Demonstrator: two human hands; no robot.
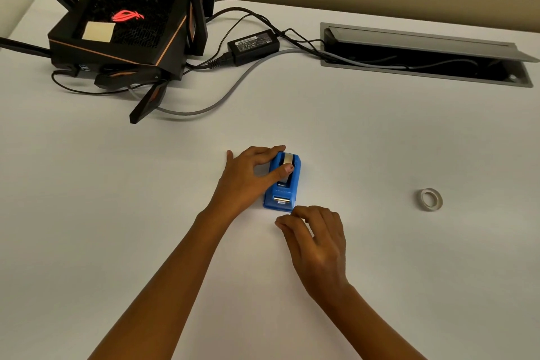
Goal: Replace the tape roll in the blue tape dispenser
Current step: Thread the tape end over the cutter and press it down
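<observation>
The blue tape dispenser (282,191) stands on the white table (380,140) near the middle, its cutter end toward me. A tape roll (287,159) sits inside it. My left hand (248,178) grips the dispenser from the left, with the thumb pressed on the roll and the fingers over its far end. My right hand (314,238) hovers just in front of the cutter, fingertips pinched together close to the dispenser's near edge; whether they hold a tape end I cannot tell. A second, thin tape roll (430,199) lies loose on the table to the right.
A black router (122,32) with antennas stands at the back left, with a power adapter (252,45) and cables (204,108) trailing across the table. An open cable hatch (423,52) is set into the table at the back right.
</observation>
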